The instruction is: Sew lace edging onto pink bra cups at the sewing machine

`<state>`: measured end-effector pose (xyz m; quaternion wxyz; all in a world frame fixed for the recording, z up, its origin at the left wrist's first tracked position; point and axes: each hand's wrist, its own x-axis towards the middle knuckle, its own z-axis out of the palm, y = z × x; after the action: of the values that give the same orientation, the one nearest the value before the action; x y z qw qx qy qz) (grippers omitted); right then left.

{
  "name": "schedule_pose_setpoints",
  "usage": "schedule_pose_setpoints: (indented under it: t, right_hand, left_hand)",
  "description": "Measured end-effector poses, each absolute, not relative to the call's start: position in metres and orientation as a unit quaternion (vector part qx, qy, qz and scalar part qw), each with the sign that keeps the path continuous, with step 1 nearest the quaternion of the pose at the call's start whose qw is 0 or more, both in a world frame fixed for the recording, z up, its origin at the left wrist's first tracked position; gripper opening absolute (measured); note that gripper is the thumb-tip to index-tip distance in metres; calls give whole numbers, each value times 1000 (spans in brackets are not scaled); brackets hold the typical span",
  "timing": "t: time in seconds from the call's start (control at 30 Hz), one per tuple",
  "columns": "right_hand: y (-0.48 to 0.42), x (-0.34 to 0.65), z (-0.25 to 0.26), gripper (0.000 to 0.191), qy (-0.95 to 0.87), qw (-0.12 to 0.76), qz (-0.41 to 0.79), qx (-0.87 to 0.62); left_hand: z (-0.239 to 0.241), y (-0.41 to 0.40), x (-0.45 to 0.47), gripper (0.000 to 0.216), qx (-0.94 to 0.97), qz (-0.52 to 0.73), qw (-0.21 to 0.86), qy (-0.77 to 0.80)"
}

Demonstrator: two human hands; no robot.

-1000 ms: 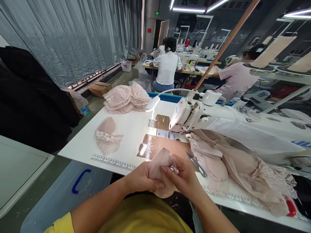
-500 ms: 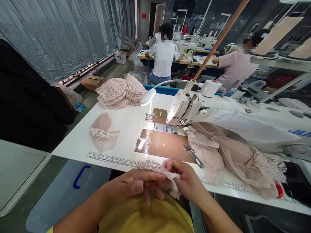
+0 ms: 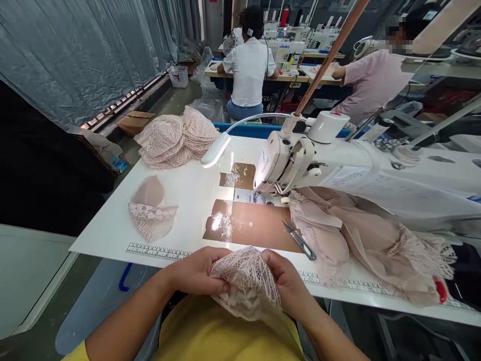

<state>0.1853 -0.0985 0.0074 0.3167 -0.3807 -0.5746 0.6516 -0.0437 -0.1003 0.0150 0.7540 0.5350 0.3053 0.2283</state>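
Between my two hands, in front of the table's near edge, a pale pink lace bra cup [image 3: 246, 281] is spread with its patterned side facing me. My left hand [image 3: 201, 273] pinches its left edge, thumb on top. On the opposite edge, my right hand [image 3: 287, 281] grips the lace with bent fingers. A sewing machine [image 3: 319, 155] stands beyond my hands, its lamp [image 3: 217, 150] lit over the needle area. Thread snips [image 3: 300, 241] lie on the table near my right hand. Another lace cup [image 3: 152, 210] lies flat at the left.
A stack of lace cups [image 3: 175, 140] sits at the table's far left corner. Beige fabric pieces [image 3: 361, 235] are heaped under the machine arm. A ruler strip [image 3: 158, 250] runs along the front edge. Two people [image 3: 248, 70] sit at machines beyond.
The lace piece was folded edge-on between my hands; now it is opened out, patterned side showing. My left fingers have gone from outstretched to pinching its edge. The view has tilted down slightly.
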Motion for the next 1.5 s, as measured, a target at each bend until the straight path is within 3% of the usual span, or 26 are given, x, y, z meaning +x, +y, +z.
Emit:
schedule_pose_setpoints:
  t: [0.07, 0.17, 0.2, 0.27, 0.33, 0.47, 0.63, 0.77, 0.87, 1.0, 1.07, 1.13, 1.2, 1.27, 1.4, 1.5]
  right_hand:
    - [-96, 185, 5, 22, -566, 341, 632, -405]
    - [-94, 180, 2, 58, -564, 339, 616, -432]
    - [-93, 179, 2, 62, -567, 342, 607, -440]
    - [-88, 179, 2, 52, -585, 345, 581, -447]
    - [-82, 182, 4, 26, -614, 337, 569, -431]
    - [-69, 190, 9, 45, -638, 298, 608, -366]
    - [-64, 186, 15, 38, -684, 268, 548, -400]
    - [-62, 180, 23, 43, -714, 254, 539, -367]
    - [-61, 181, 29, 41, -716, 240, 570, -322]
    - [-60, 193, 28, 34, -680, 265, 615, -299]
    - [-61, 201, 24, 31, -642, 311, 629, -310]
    - [-62, 206, 20, 32, -588, 372, 631, -344]
    - [-61, 203, 19, 34, -549, 424, 610, -384]
    - [-59, 191, 22, 33, -561, 440, 571, -407]
    - [-61, 160, 23, 31, -615, 397, 544, -410]
    - [-64, 149, 15, 26, -502, 418, 619, -436]
  left_hand:
    - [17, -98, -45, 25, 547, 224, 745, 309]
    - [21, -92, -41, 32, 549, 237, 744, 299]
    - [21, -91, -38, 34, 543, 249, 743, 302]
    - [22, -87, -33, 36, 530, 272, 736, 321]
    - [23, -84, -30, 36, 524, 287, 725, 341]
    - [24, -80, -28, 37, 552, 278, 702, 354]
    - [28, -78, -31, 33, 655, 294, 543, 436]
    - [42, -68, -36, 51, 748, 267, 454, 404]
    - [55, -58, -43, 20, 781, 155, 508, 328]
    - [53, -54, -63, 30, 676, 63, 692, 246]
    - [40, -62, -72, 33, 588, 151, 758, 237]
    - [21, -75, -75, 34, 452, 342, 787, 245]
    - [5, -90, -66, 63, 293, 467, 798, 243]
    - [-3, -102, -47, 76, 234, 459, 829, 219]
    - [1, -107, -1, 54, 162, 461, 832, 262]
    - [1, -103, 15, 51, 114, 478, 808, 324]
